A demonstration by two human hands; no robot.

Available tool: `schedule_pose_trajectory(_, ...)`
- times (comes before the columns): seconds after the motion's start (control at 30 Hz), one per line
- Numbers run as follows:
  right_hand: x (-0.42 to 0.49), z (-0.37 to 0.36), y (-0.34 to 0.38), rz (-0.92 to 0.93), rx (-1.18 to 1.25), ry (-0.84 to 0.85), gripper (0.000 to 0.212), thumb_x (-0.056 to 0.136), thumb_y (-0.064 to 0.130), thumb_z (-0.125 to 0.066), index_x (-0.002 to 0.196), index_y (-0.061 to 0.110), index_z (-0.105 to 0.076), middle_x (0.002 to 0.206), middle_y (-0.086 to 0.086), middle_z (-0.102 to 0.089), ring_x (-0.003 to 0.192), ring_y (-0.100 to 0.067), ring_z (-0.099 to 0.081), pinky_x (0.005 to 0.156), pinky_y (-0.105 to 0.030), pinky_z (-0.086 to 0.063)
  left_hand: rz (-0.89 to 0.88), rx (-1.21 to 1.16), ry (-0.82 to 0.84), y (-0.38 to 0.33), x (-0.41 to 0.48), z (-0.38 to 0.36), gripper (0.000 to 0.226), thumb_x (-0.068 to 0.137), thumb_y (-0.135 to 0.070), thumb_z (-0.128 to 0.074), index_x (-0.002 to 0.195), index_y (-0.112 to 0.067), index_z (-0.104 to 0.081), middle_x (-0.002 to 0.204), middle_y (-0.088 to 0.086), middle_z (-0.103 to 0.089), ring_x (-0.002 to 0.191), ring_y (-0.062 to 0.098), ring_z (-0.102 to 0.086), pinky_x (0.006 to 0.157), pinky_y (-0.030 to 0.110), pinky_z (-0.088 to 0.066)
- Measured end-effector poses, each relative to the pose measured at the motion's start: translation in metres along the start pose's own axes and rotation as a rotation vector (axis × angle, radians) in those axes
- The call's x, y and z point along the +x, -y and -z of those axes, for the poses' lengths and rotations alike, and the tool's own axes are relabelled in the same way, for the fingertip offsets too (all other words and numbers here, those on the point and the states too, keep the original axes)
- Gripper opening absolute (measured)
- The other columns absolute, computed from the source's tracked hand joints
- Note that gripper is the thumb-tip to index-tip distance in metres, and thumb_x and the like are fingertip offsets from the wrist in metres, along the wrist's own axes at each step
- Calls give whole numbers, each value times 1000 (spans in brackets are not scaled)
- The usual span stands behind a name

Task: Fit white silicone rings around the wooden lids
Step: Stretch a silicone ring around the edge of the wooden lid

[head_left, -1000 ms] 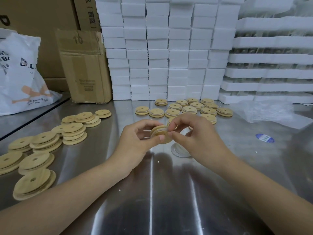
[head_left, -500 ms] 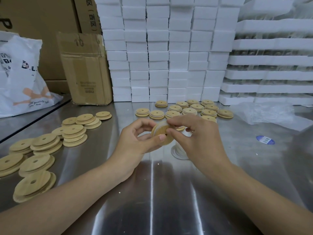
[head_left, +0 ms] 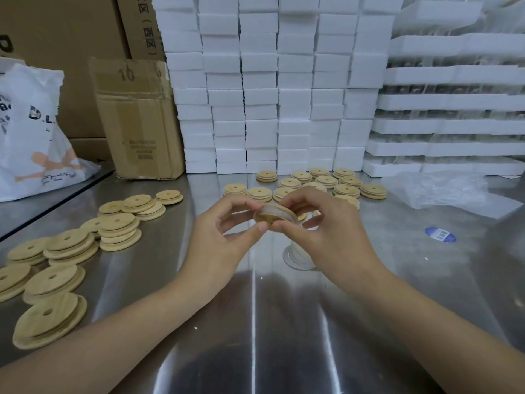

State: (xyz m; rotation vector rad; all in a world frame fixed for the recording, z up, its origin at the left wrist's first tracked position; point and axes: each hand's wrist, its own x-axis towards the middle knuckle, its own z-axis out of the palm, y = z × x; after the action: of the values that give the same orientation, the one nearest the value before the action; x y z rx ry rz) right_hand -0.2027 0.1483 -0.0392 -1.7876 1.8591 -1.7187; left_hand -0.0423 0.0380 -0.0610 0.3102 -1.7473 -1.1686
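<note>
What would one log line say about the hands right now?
stage: fitting ring | left hand: pinches wooden lid | right hand: pinches white silicone ring on lid | seated: cannot tell | spare rings: stacked on table

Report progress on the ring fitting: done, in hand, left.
Done: the ringed lids grouped at the back appear to show white bands. In hand: the left hand and right hand pinch one wooden lid, with a white ring showing along its edge. Left: the bare lids stacked at left; spare rings lie below the right hand.
</note>
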Motion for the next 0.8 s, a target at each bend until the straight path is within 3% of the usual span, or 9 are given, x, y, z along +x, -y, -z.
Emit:
schedule_pose_trajectory(0.3, -1, 3, 0, 73, -58, 23, 21, 84, 18, -87, 99, 26, -74, 93, 17, -71, 96, -4, -66, 78, -7, -43, -35, 36, 27, 0, 1, 5, 25, 85, -9, -88, 88, -26, -71, 114, -6, -78, 117, 15, -73, 81, 24, -61)
schedule_pose_trajectory(0.47, 1, 5, 1, 100, -96, 58, 21, 85, 21, -87, 99, 28, -73, 94, 16, -71, 97, -4, -65, 78, -5, -42, -35, 105, 59, -4, 3, 8, 16, 79, -33, -88, 87, -32, -75, 120, -10, -75, 125, 18, -69, 93, 47, -63)
schedule_pose_trajectory(0.57, 1, 6, 2, 104, -109, 85, 19, 86, 23, -85, 98, 29, -72, 94, 17, -71, 97, -4, -65, 78, -5, -41, -70, 159, 66, -6, 4, 11, 11, 80, -39, -85, 88, -35, -78, 124, -13, -72, 123, 23, -69, 95, 54, -61)
schedule_pose_trajectory(0.8, 1, 7, 2, 148, -192, 118, 15, 88, 31, -83, 95, 34, -70, 92, 16, -70, 95, -8, -65, 78, -6, -41, -122, 213, 88, -8, 5, 13, 7, 84, -38, -83, 90, -36, -80, 127, -12, -72, 124, 25, -68, 91, 46, -61)
